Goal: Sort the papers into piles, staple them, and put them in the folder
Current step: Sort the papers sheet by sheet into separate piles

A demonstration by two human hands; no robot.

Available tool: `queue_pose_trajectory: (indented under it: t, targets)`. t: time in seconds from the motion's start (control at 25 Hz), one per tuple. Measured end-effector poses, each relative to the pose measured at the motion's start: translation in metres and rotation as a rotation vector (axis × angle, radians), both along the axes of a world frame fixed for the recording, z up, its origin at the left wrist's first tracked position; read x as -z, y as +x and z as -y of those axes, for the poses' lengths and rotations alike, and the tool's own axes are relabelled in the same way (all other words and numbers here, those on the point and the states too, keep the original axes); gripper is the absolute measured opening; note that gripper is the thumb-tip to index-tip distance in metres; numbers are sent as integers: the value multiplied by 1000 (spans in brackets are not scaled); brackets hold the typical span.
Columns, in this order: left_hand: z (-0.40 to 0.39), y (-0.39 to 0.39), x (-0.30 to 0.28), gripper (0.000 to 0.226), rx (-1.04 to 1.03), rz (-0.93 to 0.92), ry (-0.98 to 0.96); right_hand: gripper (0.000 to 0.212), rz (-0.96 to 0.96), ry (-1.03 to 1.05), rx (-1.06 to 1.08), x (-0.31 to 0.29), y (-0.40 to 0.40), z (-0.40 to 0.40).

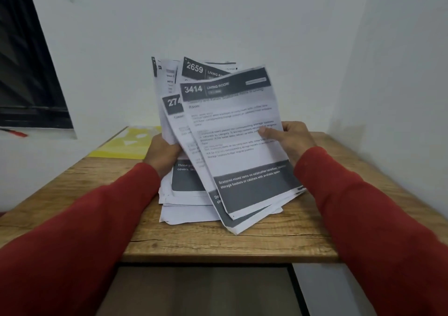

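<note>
Both hands up w/ fanned stack of white printed paper sheets (225, 134), headers readable for sorting | left hand (164, 153) grips stack's left edge | right hand (288, 138) pinches front sheet, thumb on top | yellow plastic folder (128, 143) far-left on wooden table (242, 243), reachable | no stapler seen | no piles yet, I judge.

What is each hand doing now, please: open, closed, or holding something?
Left hand: closed on the left side of the papers.
Right hand: closed on the front sheet, thumb on top.
</note>
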State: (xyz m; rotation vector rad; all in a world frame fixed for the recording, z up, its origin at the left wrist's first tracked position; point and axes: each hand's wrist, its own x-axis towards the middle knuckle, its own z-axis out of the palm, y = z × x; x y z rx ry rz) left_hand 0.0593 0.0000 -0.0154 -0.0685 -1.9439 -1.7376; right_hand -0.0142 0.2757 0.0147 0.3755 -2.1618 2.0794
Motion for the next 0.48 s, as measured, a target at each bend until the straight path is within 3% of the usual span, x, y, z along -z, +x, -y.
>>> queue_pose_trajectory:
  t: [0.24, 0.32, 0.48]
  targets:
    - [-5, 3, -1, 8, -44, -31, 39, 31, -45, -189, -56, -3, 4, -10]
    - [-2, 3, -1, 10, -73, -22, 35, 34, -56, -180, -125, -2, 7, -5]
    - [-3, 3, -2, 7, -84, -23, 39, 38, -56, -154, -66, 0, 1, -6]
